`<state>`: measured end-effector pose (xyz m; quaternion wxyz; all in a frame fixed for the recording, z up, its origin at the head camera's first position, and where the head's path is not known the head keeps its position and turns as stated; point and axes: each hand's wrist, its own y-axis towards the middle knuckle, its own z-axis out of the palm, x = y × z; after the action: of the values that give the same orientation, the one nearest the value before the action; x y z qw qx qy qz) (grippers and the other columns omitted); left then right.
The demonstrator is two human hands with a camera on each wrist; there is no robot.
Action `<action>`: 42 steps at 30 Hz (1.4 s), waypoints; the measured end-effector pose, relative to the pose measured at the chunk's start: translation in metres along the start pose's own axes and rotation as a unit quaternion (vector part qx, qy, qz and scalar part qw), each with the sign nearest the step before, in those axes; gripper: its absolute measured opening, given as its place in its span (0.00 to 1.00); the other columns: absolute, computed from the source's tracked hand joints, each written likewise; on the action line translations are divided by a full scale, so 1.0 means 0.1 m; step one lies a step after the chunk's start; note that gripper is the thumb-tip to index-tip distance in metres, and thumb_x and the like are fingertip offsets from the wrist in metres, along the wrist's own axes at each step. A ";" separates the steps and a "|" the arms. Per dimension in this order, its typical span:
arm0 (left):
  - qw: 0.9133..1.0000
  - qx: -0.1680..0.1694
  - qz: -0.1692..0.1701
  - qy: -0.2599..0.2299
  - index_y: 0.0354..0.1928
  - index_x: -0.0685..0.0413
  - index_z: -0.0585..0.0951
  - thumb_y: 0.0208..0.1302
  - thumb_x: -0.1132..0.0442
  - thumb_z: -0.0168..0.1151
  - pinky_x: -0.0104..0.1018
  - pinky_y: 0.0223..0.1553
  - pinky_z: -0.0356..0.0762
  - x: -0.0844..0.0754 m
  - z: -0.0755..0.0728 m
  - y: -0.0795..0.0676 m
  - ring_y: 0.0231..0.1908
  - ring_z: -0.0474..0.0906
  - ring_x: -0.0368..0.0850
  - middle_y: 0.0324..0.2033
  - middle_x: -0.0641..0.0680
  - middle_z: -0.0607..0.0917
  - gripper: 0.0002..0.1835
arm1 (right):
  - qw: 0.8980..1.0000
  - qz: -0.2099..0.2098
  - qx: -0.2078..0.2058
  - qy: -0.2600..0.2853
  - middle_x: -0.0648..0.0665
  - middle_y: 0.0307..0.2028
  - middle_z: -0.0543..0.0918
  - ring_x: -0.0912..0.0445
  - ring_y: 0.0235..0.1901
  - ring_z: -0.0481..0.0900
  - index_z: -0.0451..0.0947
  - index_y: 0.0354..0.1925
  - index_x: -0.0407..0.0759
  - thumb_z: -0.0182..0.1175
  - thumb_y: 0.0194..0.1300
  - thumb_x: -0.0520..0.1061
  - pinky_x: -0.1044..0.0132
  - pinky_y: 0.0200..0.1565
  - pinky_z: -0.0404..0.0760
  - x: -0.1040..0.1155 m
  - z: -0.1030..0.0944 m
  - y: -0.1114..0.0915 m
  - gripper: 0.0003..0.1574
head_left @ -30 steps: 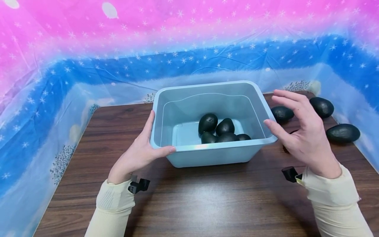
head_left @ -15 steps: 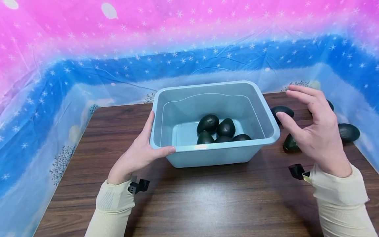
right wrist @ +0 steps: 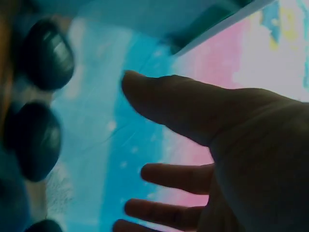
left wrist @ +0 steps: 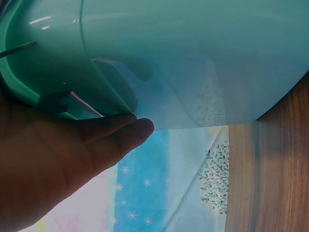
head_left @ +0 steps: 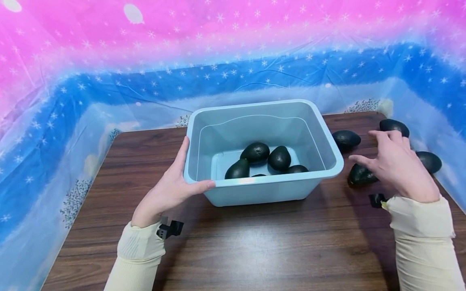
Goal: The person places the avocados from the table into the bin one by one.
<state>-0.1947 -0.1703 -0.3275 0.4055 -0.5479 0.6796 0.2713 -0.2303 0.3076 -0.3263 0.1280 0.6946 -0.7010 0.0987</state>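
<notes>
A light blue plastic bin [head_left: 255, 192] stands on the table with several dark avocados inside, among them one near its middle [head_left: 279, 158]. My left hand [head_left: 165, 192] rests on the bin's front left corner, thumb along the front rim. In the left wrist view, straight fingers [left wrist: 111, 140] touch the outer wall. To the right of the bin, my right hand [head_left: 402, 165] hovers with fingers spread and nothing held. Loose avocados lie around it: one by the bin [head_left: 346, 140], one under the thumb [head_left: 360, 176], one behind the fingers [head_left: 394, 126], one partly hidden at far right [head_left: 430, 162].
The dark wooden table [head_left: 255, 250] ends near the far-right avocados. A pink and blue cloth [head_left: 240, 76] with snowflakes hangs around the back and sides.
My right hand has moved from the bin's right rim over to the loose avocados. Inside the bin, avocados have rolled and shifted, one to the left. My left hand stays in place.
</notes>
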 end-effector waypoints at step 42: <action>1.000 0.003 0.005 -0.013 0.73 0.22 0.30 0.53 0.42 0.72 0.58 0.61 0.63 0.01 -0.01 0.01 0.70 0.52 0.48 0.74 0.39 0.41 0.63 | 0.990 0.022 0.142 -0.008 0.11 0.53 0.61 0.23 0.50 0.66 0.53 0.61 0.11 0.69 0.58 0.58 0.33 0.47 0.71 -0.41 0.41 0.29 0.60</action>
<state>-0.1962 -0.1713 -0.3283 0.4143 -0.5398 0.6780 0.2780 -0.2614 0.3335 -0.3772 0.0199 0.6910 -0.6959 0.1945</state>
